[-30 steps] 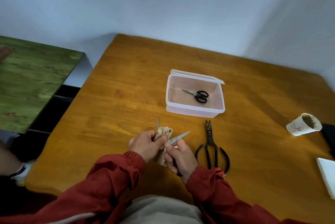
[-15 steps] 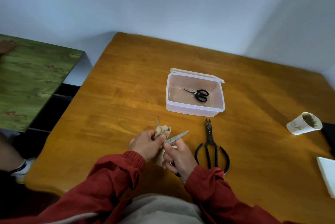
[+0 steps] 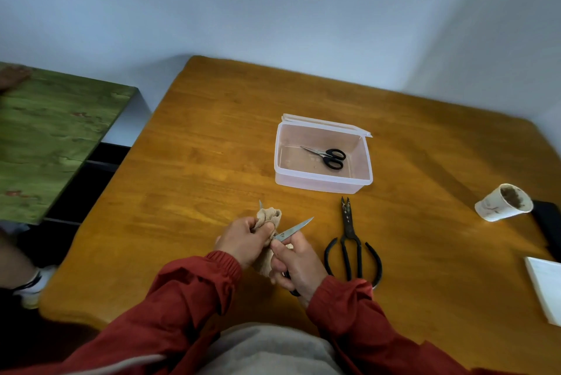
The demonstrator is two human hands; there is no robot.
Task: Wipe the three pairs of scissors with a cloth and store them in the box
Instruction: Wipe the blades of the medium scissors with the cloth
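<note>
- Your left hand (image 3: 243,241) is closed round the cloth (image 3: 268,218) and bunches it over one blade of the held scissors (image 3: 296,228). That blade's tip shows just past the cloth's far edge.
- The held scissors are spread open. The bare second blade angles forward and to your right, pointing roughly toward the near left corner of the box.
- Your right hand (image 3: 299,265) grips the handles of the held scissors, low and close to your body. The handles are mostly hidden under the fingers.
- The box (image 3: 321,185) stands on the table (image 3: 212,147), ahead of both hands and slightly to the right, well apart from them. Its lid is open behind it.
- The small scissors (image 3: 329,156) lie inside the box, handles to the right.
- Judgement: one pair of three is stored, and the wipe of the second pair is under way, not complete.
- Judgement: the storing move turns on the box lying forward and right. Your right hand is the nearer one and already has the handles, so it is the natural carrier. The blades should be closed first.
- The large scissors (image 3: 349,241) lie flat just right of your right hand. Their long axis runs away from you, with the tips toward the box's near wall and the loops toward you. Your right hand is nearer to these too.
- A cup (image 3: 501,203) lies tipped at the far right, well apart.
</note>
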